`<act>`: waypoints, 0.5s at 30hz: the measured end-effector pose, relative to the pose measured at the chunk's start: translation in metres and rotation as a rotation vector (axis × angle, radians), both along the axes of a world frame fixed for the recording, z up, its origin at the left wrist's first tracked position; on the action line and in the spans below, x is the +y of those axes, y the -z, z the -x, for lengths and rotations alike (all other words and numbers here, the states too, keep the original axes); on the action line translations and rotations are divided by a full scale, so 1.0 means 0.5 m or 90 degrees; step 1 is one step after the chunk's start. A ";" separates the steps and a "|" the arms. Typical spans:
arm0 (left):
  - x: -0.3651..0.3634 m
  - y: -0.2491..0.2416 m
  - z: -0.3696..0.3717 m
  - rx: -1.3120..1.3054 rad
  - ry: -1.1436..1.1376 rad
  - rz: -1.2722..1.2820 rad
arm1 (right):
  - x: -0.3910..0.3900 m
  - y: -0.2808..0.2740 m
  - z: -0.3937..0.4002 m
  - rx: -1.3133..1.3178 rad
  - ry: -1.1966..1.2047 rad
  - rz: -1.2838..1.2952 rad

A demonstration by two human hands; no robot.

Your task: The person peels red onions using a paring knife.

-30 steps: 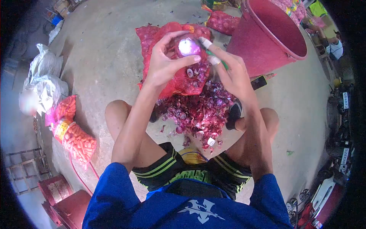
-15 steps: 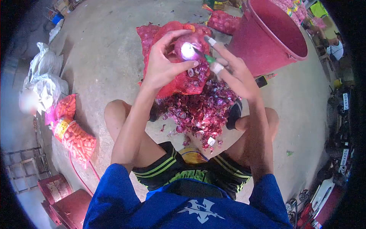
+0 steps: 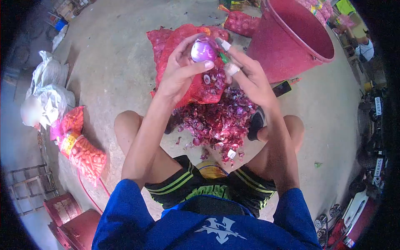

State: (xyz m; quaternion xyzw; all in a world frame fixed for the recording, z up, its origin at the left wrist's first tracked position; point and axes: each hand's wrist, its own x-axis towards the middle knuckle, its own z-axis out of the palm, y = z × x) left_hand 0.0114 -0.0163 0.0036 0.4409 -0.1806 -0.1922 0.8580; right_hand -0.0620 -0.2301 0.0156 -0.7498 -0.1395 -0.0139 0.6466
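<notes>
My left hand (image 3: pixel 180 71) is wrapped round a shiny purple onion (image 3: pixel 203 51), its thumb along the near side. At the onion's right side my right hand (image 3: pixel 246 71) grips a small knife with a green handle (image 3: pixel 224 57); the blade is mostly hidden. White tape covers parts of two right-hand fingers. Beneath both hands lies a red mesh sack (image 3: pixel 193 89) of onions. A heap of loose onion skins (image 3: pixel 218 123) spreads on the floor between my feet.
A large red tub (image 3: pixel 271 50) stands at the upper right, with a phone (image 3: pixel 282 88) on the floor beside it. Another red sack (image 3: pixel 241 23) lies behind. White sacks (image 3: pixel 52 93) and a bag of carrots (image 3: pixel 87 156) are at the left.
The onion has turned in my left hand and shows more smooth purple surface. My right hand has shifted slightly left, still with the knife.
</notes>
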 end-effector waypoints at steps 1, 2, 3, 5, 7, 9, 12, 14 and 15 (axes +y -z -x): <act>-0.003 0.001 0.000 0.006 -0.005 0.001 | 0.003 0.002 -0.003 -0.073 0.020 0.054; -0.006 0.001 0.002 0.007 -0.007 0.000 | 0.005 0.006 -0.006 -0.147 0.039 0.108; -0.009 0.002 0.004 0.048 -0.021 -0.019 | 0.007 0.010 -0.008 -0.146 0.038 0.106; -0.010 0.002 0.002 0.089 -0.034 -0.037 | 0.006 0.017 -0.012 -0.202 0.083 0.183; -0.011 0.002 -0.004 0.012 -0.012 -0.081 | 0.003 0.021 -0.023 -0.208 0.138 0.175; -0.015 0.002 0.008 -0.007 0.017 -0.044 | -0.012 0.022 -0.037 -0.191 0.173 0.139; -0.027 0.005 0.012 -0.025 0.045 0.028 | -0.019 0.024 -0.043 -0.177 0.175 0.125; -0.023 0.005 0.008 0.016 0.044 0.025 | -0.007 0.020 -0.038 -0.221 0.181 0.132; -0.025 0.006 0.006 0.016 0.045 0.022 | -0.004 0.016 -0.034 -0.264 0.191 0.143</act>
